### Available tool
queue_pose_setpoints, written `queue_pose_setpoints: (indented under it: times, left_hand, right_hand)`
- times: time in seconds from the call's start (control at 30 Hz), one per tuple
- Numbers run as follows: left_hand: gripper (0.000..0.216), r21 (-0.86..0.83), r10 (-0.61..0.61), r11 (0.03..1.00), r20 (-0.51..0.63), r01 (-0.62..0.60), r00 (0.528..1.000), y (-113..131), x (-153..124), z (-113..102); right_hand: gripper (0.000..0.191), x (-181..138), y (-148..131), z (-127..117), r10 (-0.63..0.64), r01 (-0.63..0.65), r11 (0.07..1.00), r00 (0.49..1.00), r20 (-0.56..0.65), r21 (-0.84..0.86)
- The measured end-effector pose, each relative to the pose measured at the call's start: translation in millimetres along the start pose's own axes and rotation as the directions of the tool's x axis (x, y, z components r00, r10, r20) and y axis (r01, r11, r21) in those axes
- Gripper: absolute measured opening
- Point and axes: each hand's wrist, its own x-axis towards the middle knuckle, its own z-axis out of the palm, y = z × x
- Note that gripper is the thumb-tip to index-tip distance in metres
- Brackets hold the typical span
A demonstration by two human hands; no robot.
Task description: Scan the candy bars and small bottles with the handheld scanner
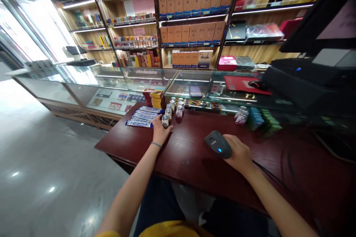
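Note:
My left hand (160, 129) reaches across the dark red wooden counter (189, 155) and closes its fingers round a small glass jar (165, 120) at the near end of a cluster of several such jars (175, 109). Blue flat packets (143, 116) lie just left of that hand. My right hand (239, 154) grips a black handheld barcode scanner (218, 143) with a blue light, its head pointing left toward the jars. A cable runs from it to the right.
A stack of red and yellow packs (154, 98) stands behind the jars. More jars (241, 115) and blue and green tubs (263, 119) sit at right. A glass display case (125, 81), a black till machine (300, 77) and stocked shelves (191, 18) lie beyond. Grey floor at left.

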Motion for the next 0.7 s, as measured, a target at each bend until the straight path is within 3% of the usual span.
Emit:
queue_pose_setpoints:
  times: [0.17, 0.23, 0.3, 0.37, 0.5, 0.6, 0.7]
  left_hand:
    - [0.057, -0.163, -0.113, 0.98, 0.025, 0.116, 0.993, 22.0, 0.6, -0.9]
    - [0.059, -0.33, -0.094, 0.937, 0.09, 0.119, 0.992, 40.8, 2.5, 4.0]
    - [0.062, -0.523, -0.086, 0.831, 0.211, 0.187, 0.974, 60.4, 6.2, 14.2]
    - [0.063, -0.668, -0.102, 0.654, 0.389, 0.357, 0.916, 77.0, 12.0, 28.3]
    - [0.052, -0.675, -0.024, 0.283, 0.706, 0.682, 0.708, 93.7, 24.8, 59.9]
    - [0.05, -0.626, 0.007, 0.143, 0.775, 0.766, 0.632, 93.2, 28.8, 80.8]
    - [0.052, -0.583, -0.008, 0.087, 0.81, 0.807, 0.586, 87.6, 26.5, 94.0]
  right_hand:
    - [0.029, -1.3, 3.5, -0.3, -0.014, 0.013, 1.0, 0.999, -0.034, -0.027]
    - [0.03, -1.8, 6.2, -0.8, -0.007, 0.006, 1.0, 0.999, -0.053, -0.03]
    - [0.031, -2.3, 9.3, -1.6, 0.01, -0.012, 1.0, 0.997, -0.072, -0.028]
    - [0.031, -3.0, 12.5, -2.8, 0.042, -0.045, 0.998, 0.996, -0.083, -0.033]
    - [0.035, -4.5, 17.7, -6.0, 0.118, -0.122, 0.991, 0.99, -0.074, -0.047]
    - [0.038, -4.6, 18.9, -8.3, 0.15, -0.151, 0.987, 0.988, -0.028, -0.049]
    - [0.035, -3.7, 17.2, -9.6, 0.149, -0.148, 0.988, 0.988, 0.035, -0.042]
